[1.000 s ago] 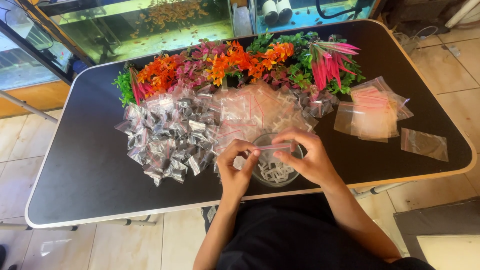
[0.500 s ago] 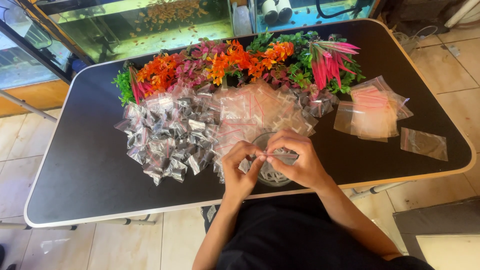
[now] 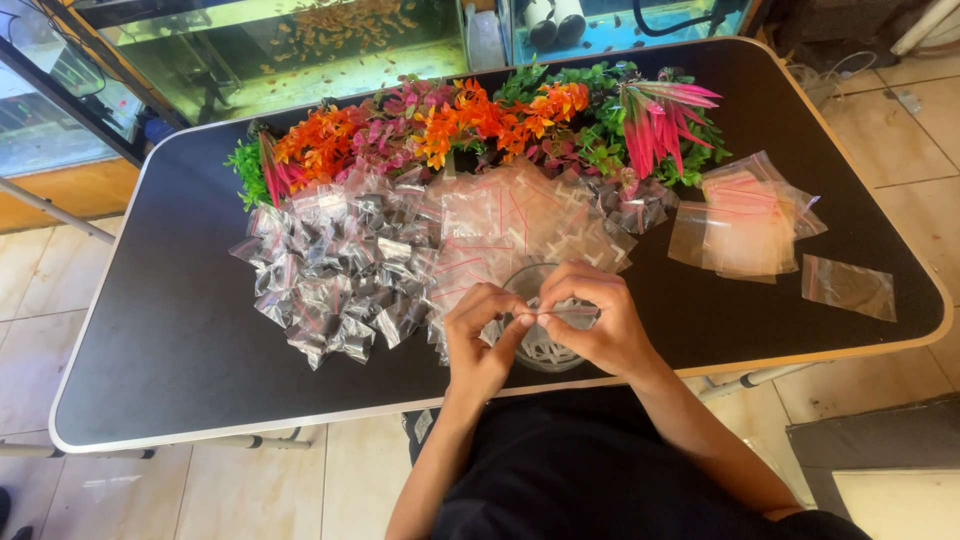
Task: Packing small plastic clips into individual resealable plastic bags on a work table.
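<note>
Overhead, from the head camera, I see my left hand (image 3: 480, 345) and right hand (image 3: 598, 322) meeting fingertip to fingertip, both pinched shut on a small clear zip bag (image 3: 560, 316) held just above a glass bowl (image 3: 540, 345) at the black table's (image 3: 170, 330) near edge. Filled bags (image 3: 330, 275) lie heaped to the left, empty ones (image 3: 745, 220) to the right.

Filled bags: heap of small clear zip bags (image 3: 330, 275) lying left of centre, dark contents.
Empty bags: clear, red-striped pile (image 3: 520, 225) sitting mid-table.
Stack: flat clear bags (image 3: 745, 215) resting right.
Single bag: (image 3: 848, 287) lying far right.
</note>
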